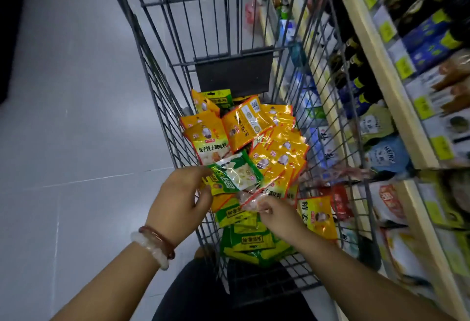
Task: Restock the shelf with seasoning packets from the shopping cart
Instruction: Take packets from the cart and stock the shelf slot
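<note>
The seasoning packets (264, 142) lie loose in a heap inside the wire shopping cart (162, 107), orange-yellow ones toward twelve o'clock of the pile and flat green ones (244, 231) stacked toward six o'clock, nearest the person. The shelf (381, 71) runs along the cart's three o'clock side, already lined with bottles and pouches.

The left hand (183, 201), with two bracelets (155, 244) at its wrist, pinches a green-and-white packet (234, 175) at its left edge, thumb above and fingers curled beneath. The right hand (277, 214) has its fingertips closed on the corner of a clear, reddish-trimmed packet (254, 198) just at four o'clock of the green one.

These look like thin foil or film sachets: light, limp, glossy and likely slippery, so a stack may fan out or slide apart. They should bend rather than break, though a hard squeeze could crease or burst a seam. Best taken by a sealed edge or corner, or gathered several together flat between thumb and fingers, squared up before lifting toward the shelf at three o'clock.
</note>
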